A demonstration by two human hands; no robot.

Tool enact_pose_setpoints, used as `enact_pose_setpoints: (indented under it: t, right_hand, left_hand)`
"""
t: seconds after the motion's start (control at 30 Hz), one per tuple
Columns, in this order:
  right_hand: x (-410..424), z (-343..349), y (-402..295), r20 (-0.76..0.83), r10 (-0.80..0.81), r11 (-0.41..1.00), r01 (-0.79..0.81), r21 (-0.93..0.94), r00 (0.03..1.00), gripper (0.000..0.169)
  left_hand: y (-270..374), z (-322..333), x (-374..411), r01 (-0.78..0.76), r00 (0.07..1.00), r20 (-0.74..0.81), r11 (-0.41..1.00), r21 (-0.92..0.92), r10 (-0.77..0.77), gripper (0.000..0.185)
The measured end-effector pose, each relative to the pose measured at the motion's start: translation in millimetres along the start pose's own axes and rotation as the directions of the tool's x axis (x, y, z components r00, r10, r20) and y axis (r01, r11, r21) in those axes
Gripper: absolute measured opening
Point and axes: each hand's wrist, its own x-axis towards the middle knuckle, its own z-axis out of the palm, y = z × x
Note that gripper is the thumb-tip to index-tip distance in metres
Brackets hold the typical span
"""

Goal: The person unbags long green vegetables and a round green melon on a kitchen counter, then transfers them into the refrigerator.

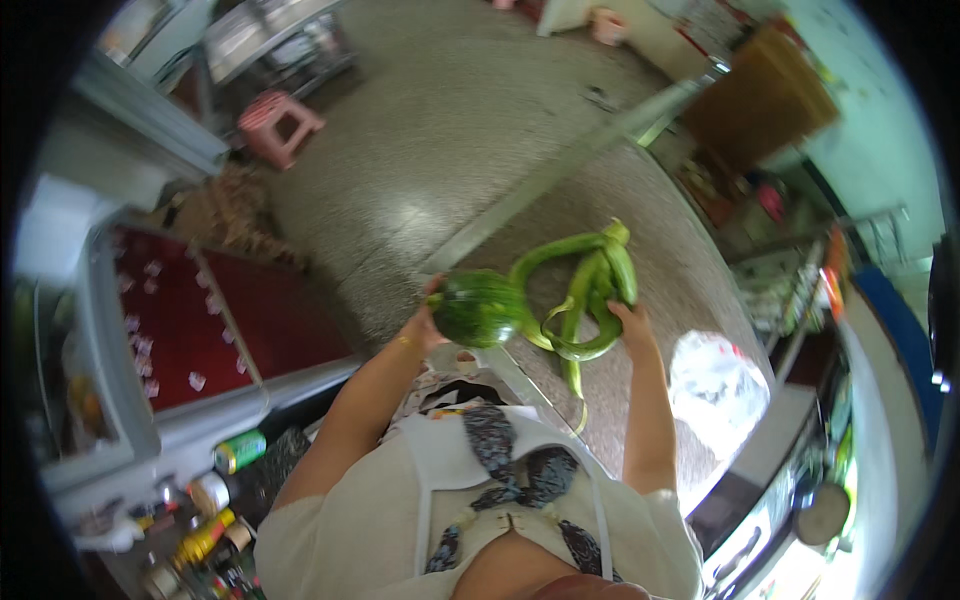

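My left hand (426, 324) is closed around the near-left side of a round, dark green, striped melon or gourd (480, 309). Several long, curved green gourds (581, 277) lie bunched just right of it, over a brown speckled tabletop (652, 217). My right hand (631, 324) grips the right side of this bunch, thumb against one gourd. A thin, pale curled stem or tendril (556, 315) shows among them, and one tapered end hangs towards me. Whether the bunch rests on the tabletop or is lifted a little, I cannot tell.
A crumpled white plastic bag (716, 386) lies right of my right forearm. To the left stands a red-panelled cabinet (262, 322), with a green can (240, 451) and a yellow bottle (204, 537) nearer me. A pink plastic stool (277, 127) stands on the floor farther off.
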Motion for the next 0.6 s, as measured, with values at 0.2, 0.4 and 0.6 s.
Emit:
enact_pose_setpoints:
  t: [0.2, 0.4, 0.6]
  right_hand:
    - [-8.6, -5.0, 28.3, 0.509, -0.003, 0.745, -0.338, 0.575, 0.861, 0.064]
    - [9.5, 23.3, 20.7, 0.731, -0.128, 0.676, -0.479, 0.559, 0.671, 0.093]
    - [-29.6, 127.2, -23.0, 0.776, -0.225, 0.641, -0.51, 0.574, 0.59, 0.085]
  left_hand:
    - [-37.7, -64.9, 17.4, 0.097, 0.994, -0.036, 0.983, -0.158, -0.104, 0.088]
    - [-58.5, -9.5, 24.7, 0.127, 0.985, 0.133, 0.982, -0.141, -0.108, 0.1]
    - [-71.5, 84.4, -9.8, 0.126, 0.945, 0.325, 0.945, -0.302, -0.022, 0.094]
